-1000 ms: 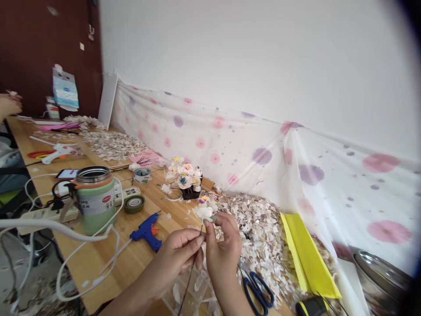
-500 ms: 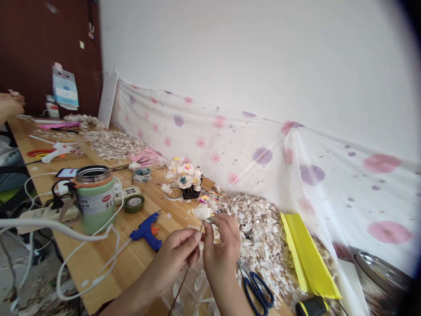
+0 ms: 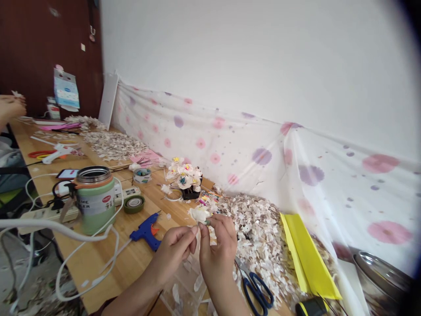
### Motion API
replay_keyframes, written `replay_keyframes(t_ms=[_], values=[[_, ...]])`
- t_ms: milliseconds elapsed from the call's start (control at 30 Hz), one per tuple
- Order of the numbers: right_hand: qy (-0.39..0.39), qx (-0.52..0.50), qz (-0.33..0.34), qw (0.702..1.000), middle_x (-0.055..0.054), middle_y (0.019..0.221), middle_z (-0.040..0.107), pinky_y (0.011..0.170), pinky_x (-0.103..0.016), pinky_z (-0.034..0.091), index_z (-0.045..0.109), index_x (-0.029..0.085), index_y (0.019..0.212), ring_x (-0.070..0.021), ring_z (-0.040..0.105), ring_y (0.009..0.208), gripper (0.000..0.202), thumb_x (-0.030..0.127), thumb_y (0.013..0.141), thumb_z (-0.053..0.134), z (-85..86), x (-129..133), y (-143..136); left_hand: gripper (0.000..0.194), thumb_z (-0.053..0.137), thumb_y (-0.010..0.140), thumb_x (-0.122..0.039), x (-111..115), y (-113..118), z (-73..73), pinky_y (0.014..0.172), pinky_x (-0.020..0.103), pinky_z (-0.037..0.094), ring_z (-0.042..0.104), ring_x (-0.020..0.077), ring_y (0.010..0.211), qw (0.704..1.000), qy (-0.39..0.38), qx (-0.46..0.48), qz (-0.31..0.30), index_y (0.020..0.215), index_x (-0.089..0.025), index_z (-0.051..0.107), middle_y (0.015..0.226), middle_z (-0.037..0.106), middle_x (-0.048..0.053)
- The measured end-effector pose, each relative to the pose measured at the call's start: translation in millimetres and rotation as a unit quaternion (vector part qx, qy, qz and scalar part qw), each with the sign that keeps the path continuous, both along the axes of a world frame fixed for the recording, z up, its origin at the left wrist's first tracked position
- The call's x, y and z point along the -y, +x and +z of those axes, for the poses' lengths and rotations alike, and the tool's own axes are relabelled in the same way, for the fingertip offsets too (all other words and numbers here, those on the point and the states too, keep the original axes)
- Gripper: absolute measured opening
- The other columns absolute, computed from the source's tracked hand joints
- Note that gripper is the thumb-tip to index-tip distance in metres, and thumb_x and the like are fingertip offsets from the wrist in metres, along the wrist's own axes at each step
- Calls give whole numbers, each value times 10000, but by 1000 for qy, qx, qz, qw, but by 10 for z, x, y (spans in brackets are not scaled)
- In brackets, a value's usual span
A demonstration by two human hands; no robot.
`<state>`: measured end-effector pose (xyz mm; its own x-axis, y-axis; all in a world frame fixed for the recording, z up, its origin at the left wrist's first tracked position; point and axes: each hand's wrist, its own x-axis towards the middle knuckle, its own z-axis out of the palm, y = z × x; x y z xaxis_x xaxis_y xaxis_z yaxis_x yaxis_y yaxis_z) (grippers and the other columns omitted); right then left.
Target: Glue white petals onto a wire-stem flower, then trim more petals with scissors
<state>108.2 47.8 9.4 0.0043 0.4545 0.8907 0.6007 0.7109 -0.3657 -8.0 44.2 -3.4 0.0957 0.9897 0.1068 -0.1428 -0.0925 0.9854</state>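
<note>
Wooden table (image 3: 154,197); left grip (image 3: 178,245) pinching stem (image 3: 155,302), right grip (image 3: 218,243) pinching base of white flower (image 3: 199,214).

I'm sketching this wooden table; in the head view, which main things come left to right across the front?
Green cylindrical jar, blue plastic glue gun, left hand, right hand, dark-blue-handled scissors, folded yellow sheet.

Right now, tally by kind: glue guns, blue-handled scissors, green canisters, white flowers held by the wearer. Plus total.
White flower held by the wearer: 1
Glue guns: 2 (one blue, one white)
Blue-handled scissors: 1
Green canister: 1
Total: 5
</note>
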Motion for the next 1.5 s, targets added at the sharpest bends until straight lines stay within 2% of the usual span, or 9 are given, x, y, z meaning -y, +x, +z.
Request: replay_keyframes(t_ms=[367,533,733,867,967,1100,1300,1500], values=[[-10,3,20,1000,-57,910,578,776,-320,437,590,170,934,-193,546,868,73,131,875,575,29,61,16,485,466,783,-535,6,16,-4,463,276,182,237,101,432,998,21,-13,50,423,-242,326,420,256,-68],[-12,-4,33,999,-56,929,567,783,-328,431,587,178,937,-195,541,883,76,134,882,562,61,107,13,476,491,775,-523,1,8,-9,454,272,172,227,101,426,998,12,16,58,427,-242,331,414,258,-72],[-17,-49,69,996,-35,923,549,797,-325,422,577,201,947,-184,540,879,106,123,881,549,93,199,13,488,538,764,-534,14,17,-40,449,269,162,191,98,433,991,15,81,101,447,-246,303,427,239,-83],[-46,-51,107,992,-34,915,539,769,-327,425,569,204,930,-191,532,874,81,150,873,548,78,234,-6,512,534,797,-562,28,-14,-69,456,272,201,197,107,453,986,31,117,118,472,-243,300,449,243,-81],[-84,-55,120,988,-39,904,558,764,-326,429,577,199,897,-197,542,877,27,190,885,554,64,225,-40,540,523,831,-576,34,-51,-89,479,269,244,243,110,465,985,65,107,122,471,-229,319,452,286,-69],[-143,-74,140,977,-55,901,595,802,-347,450,613,188,886,-211,570,895,88,260,901,566,61,203,-99,524,556,826,-584,38,-78,-103,478,242,262,274,103,483,985,71,120,100,504,-204,394,490,324,-66],[-170,-126,153,965,-90,955,647,844,-414,490,682,197,929,-246,613,930,176,347,896,597,44,185,-150,465,674,708,-623,67,-76,-34,515,241,377,407,126,570,989,27,141,31,627,-181,557,611,453,-30],[-216,-133,206,945,-98,952,646,816,-400,503,714,193,972,-246,612,923,200,328,901,585,40,148,-110,460,613,759,-625,97,-85,20,517,258,366,390,135,563,994,47,103,-4,651,-179,583,594,443,-22]])
